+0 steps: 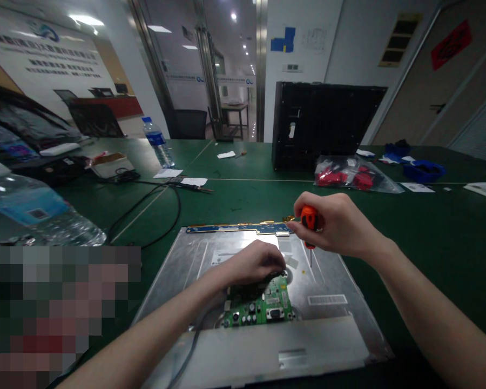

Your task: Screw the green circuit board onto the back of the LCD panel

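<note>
A screwdriver (308, 222) with an orange and black handle is in my right hand (328, 222), its thin shaft pointing down above the panel. My left hand (263, 262) has its fingers curled together at the upper edge of a green circuit board (273, 298); what they pinch, if anything, is hidden. The board lies on the silver metal back of a display panel (336, 281), which rests flat in front of me. A narrow blue circuit strip (235, 229) runs along the panel's far edge. Across the near part lies a pale cover plate (235, 348), crossed by a grey cable (190, 351).
On the green table (235, 200), a black monitor housing (324, 127) stands at the back, behind a clear bag (356, 174) with red items. Water bottles (36, 202) stand at left, near a soldering iron (190, 187) and black cable (178, 210). Blue items (423, 170) lie at right.
</note>
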`<control>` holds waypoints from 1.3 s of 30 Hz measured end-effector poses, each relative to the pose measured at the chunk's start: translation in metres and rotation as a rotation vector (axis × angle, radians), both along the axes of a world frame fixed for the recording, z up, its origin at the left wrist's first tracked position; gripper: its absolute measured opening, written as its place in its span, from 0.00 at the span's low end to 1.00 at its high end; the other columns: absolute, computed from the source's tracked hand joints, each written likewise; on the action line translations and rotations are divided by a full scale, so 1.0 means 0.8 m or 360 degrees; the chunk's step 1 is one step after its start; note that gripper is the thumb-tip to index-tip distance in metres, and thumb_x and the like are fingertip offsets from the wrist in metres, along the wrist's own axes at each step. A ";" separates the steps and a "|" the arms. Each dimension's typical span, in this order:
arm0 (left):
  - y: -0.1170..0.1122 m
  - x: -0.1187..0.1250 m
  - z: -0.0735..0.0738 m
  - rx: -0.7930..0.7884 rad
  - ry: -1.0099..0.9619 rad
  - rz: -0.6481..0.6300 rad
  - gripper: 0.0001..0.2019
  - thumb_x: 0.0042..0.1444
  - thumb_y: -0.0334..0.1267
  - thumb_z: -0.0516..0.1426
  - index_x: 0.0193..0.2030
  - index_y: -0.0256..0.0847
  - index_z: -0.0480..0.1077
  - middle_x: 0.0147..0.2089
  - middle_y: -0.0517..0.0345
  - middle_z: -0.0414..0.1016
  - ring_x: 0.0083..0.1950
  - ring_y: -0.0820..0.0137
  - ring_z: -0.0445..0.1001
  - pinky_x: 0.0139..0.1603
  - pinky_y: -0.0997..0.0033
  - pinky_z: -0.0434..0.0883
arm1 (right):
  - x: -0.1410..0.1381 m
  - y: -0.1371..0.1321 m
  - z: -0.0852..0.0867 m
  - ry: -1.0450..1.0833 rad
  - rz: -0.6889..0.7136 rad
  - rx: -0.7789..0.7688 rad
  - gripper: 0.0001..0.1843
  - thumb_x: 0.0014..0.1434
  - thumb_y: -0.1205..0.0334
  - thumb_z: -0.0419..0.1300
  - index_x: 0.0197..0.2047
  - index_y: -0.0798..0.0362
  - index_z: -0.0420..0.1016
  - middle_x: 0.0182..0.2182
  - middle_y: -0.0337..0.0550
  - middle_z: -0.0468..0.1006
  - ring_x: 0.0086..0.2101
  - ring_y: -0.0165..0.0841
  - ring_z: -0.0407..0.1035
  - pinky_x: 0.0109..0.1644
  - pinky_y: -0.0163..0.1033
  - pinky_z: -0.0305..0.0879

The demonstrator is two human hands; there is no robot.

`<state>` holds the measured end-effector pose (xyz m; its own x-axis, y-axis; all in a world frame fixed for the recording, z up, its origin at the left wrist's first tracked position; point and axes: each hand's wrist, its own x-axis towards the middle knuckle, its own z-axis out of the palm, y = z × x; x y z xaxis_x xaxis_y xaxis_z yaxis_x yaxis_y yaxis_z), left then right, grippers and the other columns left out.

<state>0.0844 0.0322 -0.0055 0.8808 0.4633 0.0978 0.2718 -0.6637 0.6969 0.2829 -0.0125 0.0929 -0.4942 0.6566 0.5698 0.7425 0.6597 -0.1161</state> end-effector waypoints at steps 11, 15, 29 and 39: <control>-0.001 0.002 -0.001 -0.0027 0.0047 -0.0004 0.06 0.52 0.23 0.60 0.34 0.35 0.76 0.32 0.58 0.77 0.35 0.70 0.74 0.38 0.76 0.67 | -0.002 0.001 0.000 0.0037 0.0005 -0.0119 0.11 0.58 0.56 0.61 0.33 0.54 0.66 0.19 0.31 0.64 0.19 0.22 0.57 0.23 0.30 0.50; -0.002 0.002 0.000 -0.0064 0.0057 0.0011 0.06 0.51 0.23 0.60 0.33 0.35 0.76 0.32 0.58 0.77 0.34 0.70 0.74 0.38 0.76 0.67 | -0.003 0.001 0.000 0.0067 0.0008 -0.0165 0.11 0.58 0.56 0.61 0.33 0.54 0.65 0.20 0.31 0.64 0.20 0.23 0.57 0.24 0.30 0.51; 0.000 0.001 -0.003 -0.0161 0.0034 0.0037 0.07 0.51 0.22 0.60 0.33 0.36 0.76 0.33 0.59 0.76 0.38 0.69 0.73 0.40 0.76 0.66 | -0.008 0.003 -0.003 0.0036 0.0150 -0.0429 0.13 0.56 0.54 0.64 0.36 0.54 0.69 0.24 0.33 0.69 0.22 0.24 0.60 0.27 0.31 0.53; 0.001 0.001 -0.010 -0.0235 0.0031 0.0064 0.06 0.50 0.23 0.59 0.33 0.36 0.74 0.32 0.60 0.75 0.36 0.70 0.73 0.39 0.76 0.66 | -0.013 0.005 -0.012 -0.0082 0.0168 -0.0491 0.12 0.57 0.54 0.63 0.37 0.53 0.69 0.25 0.35 0.72 0.25 0.26 0.63 0.29 0.32 0.53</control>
